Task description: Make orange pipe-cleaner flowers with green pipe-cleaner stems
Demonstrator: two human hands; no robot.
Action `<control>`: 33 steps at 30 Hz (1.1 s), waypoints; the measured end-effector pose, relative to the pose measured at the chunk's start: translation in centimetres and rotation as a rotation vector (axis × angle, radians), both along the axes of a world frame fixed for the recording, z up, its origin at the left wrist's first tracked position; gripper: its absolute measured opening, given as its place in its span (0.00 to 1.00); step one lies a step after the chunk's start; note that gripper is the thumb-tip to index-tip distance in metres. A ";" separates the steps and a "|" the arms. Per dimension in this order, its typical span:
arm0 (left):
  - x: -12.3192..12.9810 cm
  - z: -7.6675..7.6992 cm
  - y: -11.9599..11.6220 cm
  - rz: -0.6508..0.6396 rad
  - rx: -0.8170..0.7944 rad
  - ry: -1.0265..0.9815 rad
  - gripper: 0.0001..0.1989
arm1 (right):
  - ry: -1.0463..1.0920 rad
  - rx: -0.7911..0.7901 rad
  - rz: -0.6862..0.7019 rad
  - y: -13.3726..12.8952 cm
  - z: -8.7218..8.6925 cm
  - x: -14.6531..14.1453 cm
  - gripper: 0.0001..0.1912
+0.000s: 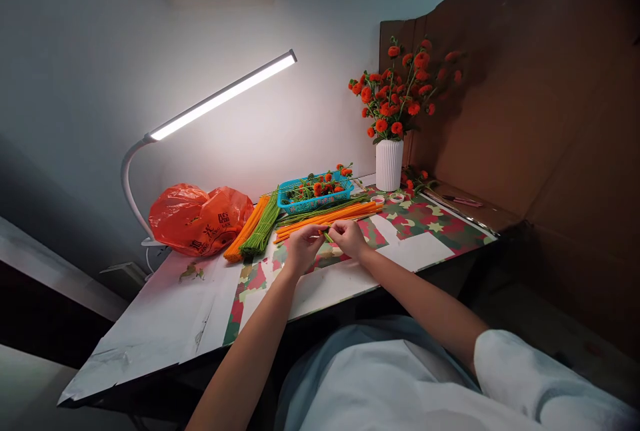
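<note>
With left hand (302, 248) and right hand (350, 238), pinching small green piece (327, 236) from both sides, above patterned table cover (431, 223), near orange stems (352, 213). Could lose piece from narrow grip if pulling unevenly; could scatter stems if reaching forward.

red plastic bag (193, 221) | black print: "光", "LIN" | remaining characters unclear
</note>
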State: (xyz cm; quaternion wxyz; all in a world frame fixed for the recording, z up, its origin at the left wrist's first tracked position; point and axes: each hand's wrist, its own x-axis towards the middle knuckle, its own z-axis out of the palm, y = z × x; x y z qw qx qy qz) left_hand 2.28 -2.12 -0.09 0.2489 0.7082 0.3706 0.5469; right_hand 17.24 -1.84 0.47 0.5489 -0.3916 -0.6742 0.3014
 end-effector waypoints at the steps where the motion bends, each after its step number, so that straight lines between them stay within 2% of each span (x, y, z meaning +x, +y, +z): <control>1: 0.0 0.1 -0.1 0.007 0.012 0.022 0.08 | -0.003 -0.002 -0.003 0.1 -0.1 0.0 0.13; 6: 0.3 0.6 -0.6 0.011 -0.028 0.010 0.09 | 0.054 -0.076 0.046 0.6 -0.4 0.0 0.13; 10: 0.6 0.9 -0.8 -0.072 -0.199 -0.210 0.15 | 0.149 -0.116 0.103 0.7 -0.2 0.1 0.15; 13: 0.6 0.9 -0.7 -0.043 -0.246 -0.339 0.15 | 0.175 -0.093 0.081 0.6 0.0 0.1 0.16; 19: 0.6 0.2 -0.3 0.015 -0.235 -0.240 0.14 | 0.062 -0.011 -0.004 0.5 -0.2 0.0 0.14; 26: 0.7 -0.2 -0.1 0.023 -0.219 -0.237 0.13 | -0.146 0.140 -0.104 0.1 -0.5 -0.2 0.15; 33: 0.7 0.4 -0.5 0.154 -0.076 -0.102 0.09 | -0.233 0.095 -0.080 -0.1 -0.1 0.3 0.12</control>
